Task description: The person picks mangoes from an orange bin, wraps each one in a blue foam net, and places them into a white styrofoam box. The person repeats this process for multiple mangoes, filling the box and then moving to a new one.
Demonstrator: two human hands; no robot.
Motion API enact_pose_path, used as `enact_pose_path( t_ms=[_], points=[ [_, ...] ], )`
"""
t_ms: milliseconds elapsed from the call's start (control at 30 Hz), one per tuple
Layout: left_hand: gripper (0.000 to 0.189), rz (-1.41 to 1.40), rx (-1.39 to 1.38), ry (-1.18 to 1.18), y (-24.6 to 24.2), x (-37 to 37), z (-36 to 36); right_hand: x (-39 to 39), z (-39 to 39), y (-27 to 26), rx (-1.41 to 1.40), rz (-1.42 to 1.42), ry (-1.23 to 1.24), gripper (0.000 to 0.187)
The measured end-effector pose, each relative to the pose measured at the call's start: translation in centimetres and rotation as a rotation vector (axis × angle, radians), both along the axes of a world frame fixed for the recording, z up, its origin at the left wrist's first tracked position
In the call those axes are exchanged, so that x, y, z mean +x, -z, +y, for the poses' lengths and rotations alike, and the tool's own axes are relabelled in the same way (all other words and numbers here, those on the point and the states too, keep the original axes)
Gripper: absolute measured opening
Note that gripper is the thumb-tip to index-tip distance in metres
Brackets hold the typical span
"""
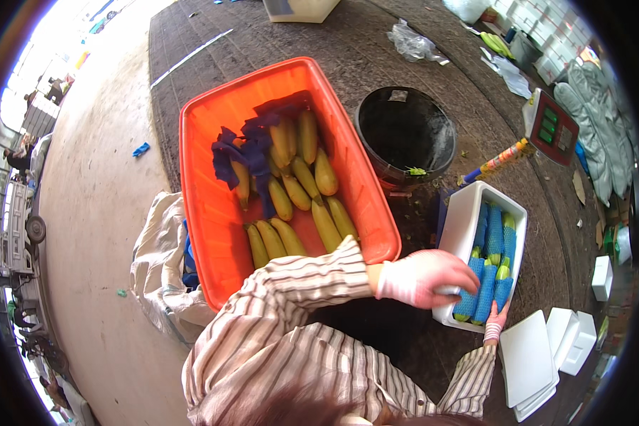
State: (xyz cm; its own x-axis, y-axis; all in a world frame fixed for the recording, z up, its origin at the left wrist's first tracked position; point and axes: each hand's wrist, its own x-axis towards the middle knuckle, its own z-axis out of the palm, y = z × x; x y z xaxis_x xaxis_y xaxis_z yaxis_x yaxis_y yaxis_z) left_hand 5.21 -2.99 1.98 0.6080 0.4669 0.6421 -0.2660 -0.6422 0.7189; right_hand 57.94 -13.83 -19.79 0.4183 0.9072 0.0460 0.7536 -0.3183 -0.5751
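A white foam box (pixel 460 231) stands before me on the right, holding several pale green zucchini in blue foam-net sleeves (pixel 494 234). Over its left wall hovers my left hand (pixel 428 279), blurred, in a pink and white glove with curled fingers. Something whitish shows under those fingers; whether it is held or is the box wall is unclear. At the near right corner, my right hand (pixel 495 320), gloved alike, hooks its fingers over the rim beside the netted zucchini. Left of the box, an orange plastic tub (pixel 197 160) contains several bare yellow-green zucchini (pixel 280 198) and dark blue scraps (pixel 250 152).
A black bucket (pixel 367 128) stands between the tub and a scale display (pixel 551 128) on a post. Foam lids (pixel 530 357) lie at lower right. A white woven sack (pixel 157 266) slumps left of the tub. Plastic film (pixel 412 42) lies farther off.
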Motion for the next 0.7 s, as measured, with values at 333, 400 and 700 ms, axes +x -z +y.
enact_pose_path(
  t_ms=[333, 400, 700],
  points=[
    [0.074, 0.709, -1.553, -1.871, 33.4, -37.5, 4.6, -8.8, -2.1, -12.4, 0.186, -0.249, 0.198, 0.058],
    [0.077, 0.873, -1.634, -1.84, 37.0, -38.7, 3.9, -12.1, -4.2, -14.4, 0.178, 0.034, 0.255, 0.057],
    [0.05, 0.932, -1.312, -1.679, 35.4, -35.9, 4.2, -26.1, -5.3, -20.6, 0.173, 0.347, 0.482, 0.041]
  ],
)
